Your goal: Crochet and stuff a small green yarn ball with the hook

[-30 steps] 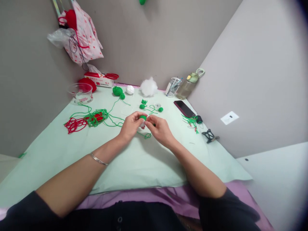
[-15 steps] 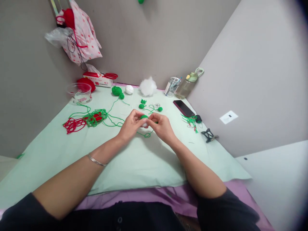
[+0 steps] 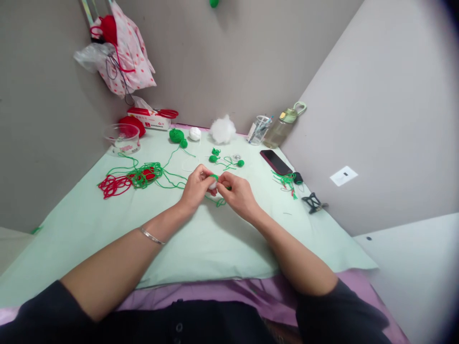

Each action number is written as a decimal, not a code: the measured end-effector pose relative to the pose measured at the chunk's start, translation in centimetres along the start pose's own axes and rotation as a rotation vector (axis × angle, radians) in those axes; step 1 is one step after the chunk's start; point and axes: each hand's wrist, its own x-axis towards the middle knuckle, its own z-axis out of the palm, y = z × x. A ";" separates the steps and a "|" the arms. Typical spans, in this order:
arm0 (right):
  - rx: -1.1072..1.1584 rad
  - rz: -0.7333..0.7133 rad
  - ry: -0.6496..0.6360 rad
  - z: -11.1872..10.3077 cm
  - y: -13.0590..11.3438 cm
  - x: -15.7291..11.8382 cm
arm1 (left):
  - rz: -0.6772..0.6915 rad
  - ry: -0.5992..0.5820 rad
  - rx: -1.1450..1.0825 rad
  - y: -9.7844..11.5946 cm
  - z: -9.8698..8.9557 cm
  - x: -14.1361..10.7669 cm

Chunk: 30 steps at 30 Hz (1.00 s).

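Observation:
Above the middle of the table my left hand point(image 3: 195, 187) grips a small green yarn piece with white stuffing point(image 3: 213, 185) between thumb and fingers. It looks crocheted, but the fingers cover most of it. My right hand point(image 3: 239, 193) is closed in a pinch against the right side of that piece. A speck of green shows beneath its fingers; what the fingertips hold is too small to make out. A loop of green yarn point(image 3: 220, 202) hangs or lies just below the hands. Beyond them are small green yarn pieces point(image 3: 213, 158).
Tangled red and green yarn point(image 3: 145, 176) lies left. Along the back are a clear tub point(image 3: 122, 143), a tissue box point(image 3: 158, 121), a green yarn ball point(image 3: 176, 135), white stuffing point(image 3: 223, 130), a pen cup point(image 3: 258, 131) and a bottle point(image 3: 280, 130). A phone point(image 3: 275, 162) lies right.
My right hand has turned a little and its fingers have curled in closer over the piece. Less green shows on the piece. The whole view has shifted slightly.

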 end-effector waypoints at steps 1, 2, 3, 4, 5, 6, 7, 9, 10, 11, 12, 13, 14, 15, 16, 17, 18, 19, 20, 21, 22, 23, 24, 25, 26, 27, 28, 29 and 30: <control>0.012 0.029 0.014 0.0 0.2 0.2 | -0.011 -0.011 -0.013 0.1 0.0 -0.1; 0.022 0.051 0.032 -0.1 0.5 0.3 | -0.018 -0.025 -0.026 0.2 0.0 -0.3; 0.031 0.068 0.054 -0.2 0.7 0.5 | -0.023 -0.043 -0.037 0.4 0.0 -0.4; 0.038 0.079 0.074 -0.3 0.9 0.6 | -0.025 -0.062 -0.047 0.5 0.0 -0.5; 0.047 0.088 0.090 -0.4 1.2 0.8 | -0.024 -0.083 -0.053 0.7 0.0 -0.6; 0.058 0.094 0.103 -0.6 1.4 0.9 | -0.024 -0.103 -0.057 0.8 0.0 -0.6; 0.068 0.099 0.112 -0.7 1.5 1.0 | -0.023 -0.119 -0.057 0.9 0.0 -0.5; 0.086 0.090 0.111 -1.1 1.7 1.1 | -0.020 -0.130 -0.052 0.8 0.0 -0.4; 0.097 0.079 0.101 -1.2 1.6 1.1 | -0.019 -0.125 -0.048 0.8 -0.1 -0.3; 0.108 0.067 0.085 -1.3 1.5 1.1 | -0.017 -0.115 -0.043 0.7 -0.1 -0.2; 0.120 0.056 0.061 -1.3 1.3 1.0 | -0.014 -0.102 -0.037 0.6 -0.1 -0.1; 0.134 0.049 0.034 -1.4 1.1 0.9 | -0.011 -0.088 -0.030 0.6 -0.1 0.0; 0.148 0.045 0.005 -1.3 0.8 0.7 | -0.009 -0.072 -0.022 0.5 -0.1 0.0; 0.159 0.046 -0.022 -1.2 0.5 0.5 | -0.007 -0.057 -0.014 0.5 -0.1 0.1; 0.164 0.047 -0.046 -1.1 0.1 0.3 | -0.004 -0.040 -0.006 0.4 0.0 0.1; 0.161 0.047 -0.063 -0.9 -0.1 0.1 | -0.003 -0.022 0.001 0.4 0.0 0.1; 0.150 0.045 -0.074 -0.6 -0.4 -0.1 | -0.004 -0.004 0.006 0.4 0.0 0.1; 0.131 0.039 -0.079 -0.4 -0.5 -0.3 | -0.009 0.011 0.009 0.4 0.0 0.2; 0.101 0.028 -0.075 -0.1 -0.5 -0.4 | -0.019 0.022 0.008 0.3 0.0 0.2; 0.055 0.012 -0.064 0.1 -0.5 -0.5 | -0.034 0.029 0.003 0.2 0.0 0.2; -0.008 -0.007 -0.050 0.3 -0.4 -0.5 | -0.053 0.033 -0.006 0.2 -0.1 0.2; -0.082 -0.029 -0.035 0.4 -0.2 -0.4 | -0.074 0.033 -0.019 0.1 -0.1 0.1; -0.155 -0.051 -0.020 0.4 0.0 -0.3 | -0.094 0.030 -0.034 0.0 -0.1 0.1; -0.216 -0.069 -0.005 0.4 0.1 -0.2 | -0.110 0.027 -0.048 0.0 -0.2 0.1; -0.256 -0.079 0.007 0.4 0.3 0.0 | -0.121 0.023 -0.062 0.0 -0.2 0.0; -0.269 -0.079 0.020 0.2 0.4 0.1 | -0.128 0.017 -0.075 0.0 -0.2 0.0; -0.259 -0.067 0.035 0.1 0.6 0.3 | -0.131 0.008 -0.087 0.0 -0.2 -0.1; -0.232 -0.046 0.049 0.0 0.7 0.4 | -0.131 -0.004 -0.098 0.1 -0.3 -0.1; -0.194 -0.019 0.059 -0.1 0.9 0.6 | -0.129 -0.018 -0.110 0.1 -0.3 -0.2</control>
